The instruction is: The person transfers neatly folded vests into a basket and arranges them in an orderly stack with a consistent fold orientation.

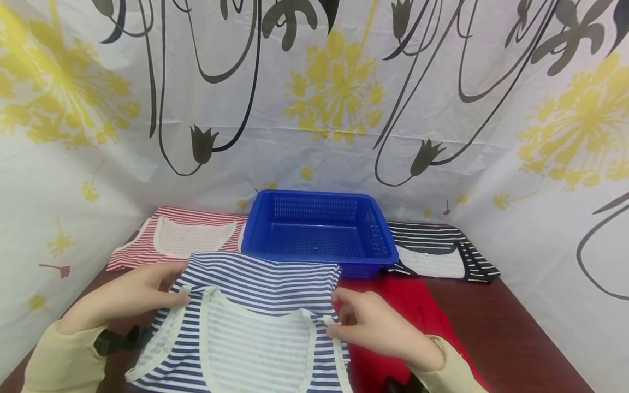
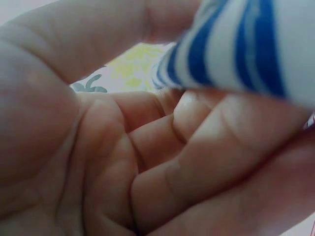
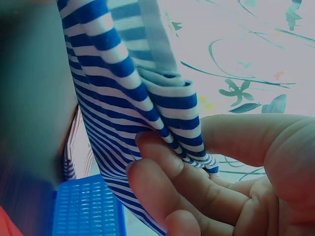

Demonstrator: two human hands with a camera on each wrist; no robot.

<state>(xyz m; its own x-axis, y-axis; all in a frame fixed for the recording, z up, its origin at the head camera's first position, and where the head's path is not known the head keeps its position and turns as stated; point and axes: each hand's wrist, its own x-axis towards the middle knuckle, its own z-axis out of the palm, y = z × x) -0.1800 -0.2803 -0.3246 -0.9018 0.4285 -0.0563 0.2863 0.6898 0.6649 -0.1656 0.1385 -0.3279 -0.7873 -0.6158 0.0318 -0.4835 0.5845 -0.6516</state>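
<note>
A navy-and-white striped sleeveless top [image 1: 260, 281] with white trim hangs in front of me, its upper part folded over. My left hand [image 1: 135, 292] pinches it at the left shoulder strap. In the left wrist view, the striped cloth [image 2: 231, 49] passes between thumb and fingers. My right hand [image 1: 375, 325] pinches the right shoulder strap. The right wrist view shows the fabric [image 3: 118, 98] bunched between the thumb and the fingers [image 3: 152, 177]. The top's lower edge runs out of the head view.
A blue plastic basket [image 1: 314, 256] stands at the back, with a red-striped top [image 1: 191, 234] to its left and a black-striped top [image 1: 432, 254] to its right. Red cloth [image 1: 408, 300] lies on the brown table [image 1: 516, 327]. Patterned white sheeting [image 1: 275, 153] surrounds the table.
</note>
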